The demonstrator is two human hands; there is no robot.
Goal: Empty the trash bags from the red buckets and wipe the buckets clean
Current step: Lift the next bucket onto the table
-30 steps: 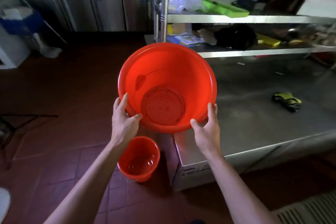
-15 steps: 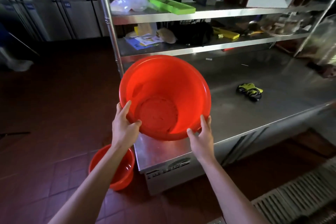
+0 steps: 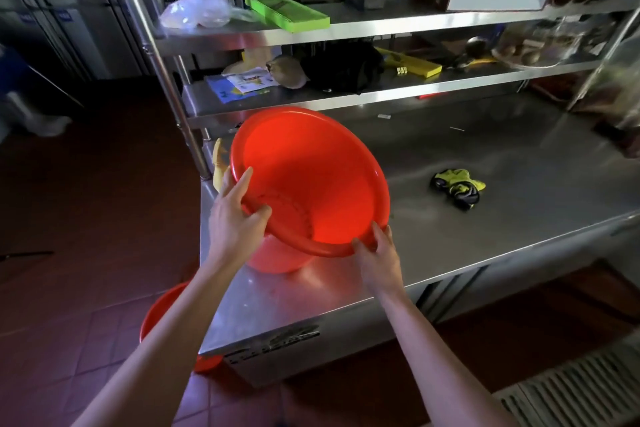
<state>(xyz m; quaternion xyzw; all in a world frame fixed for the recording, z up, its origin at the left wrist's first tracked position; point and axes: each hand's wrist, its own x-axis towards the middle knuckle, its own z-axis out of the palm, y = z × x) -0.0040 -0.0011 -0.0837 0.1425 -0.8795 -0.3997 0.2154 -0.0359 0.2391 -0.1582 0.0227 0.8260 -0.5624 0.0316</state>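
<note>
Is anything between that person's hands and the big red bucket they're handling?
Nothing visible. The left hand and right hand both grip the rim of the red bucket directly, over the steel table.

Two red buckets (image 3: 311,184) (image 3: 162,315); two hands (image 3: 235,218) (image 3: 379,256); one green tray (image 3: 287,12).

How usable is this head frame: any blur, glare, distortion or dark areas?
Head view: the red bucket and both hands, left and right, are sharp; the far right edge is smeared; the steel table shows soft glare; shelf posts bow from the wide lens; the floor lies in deep shadow.
</note>
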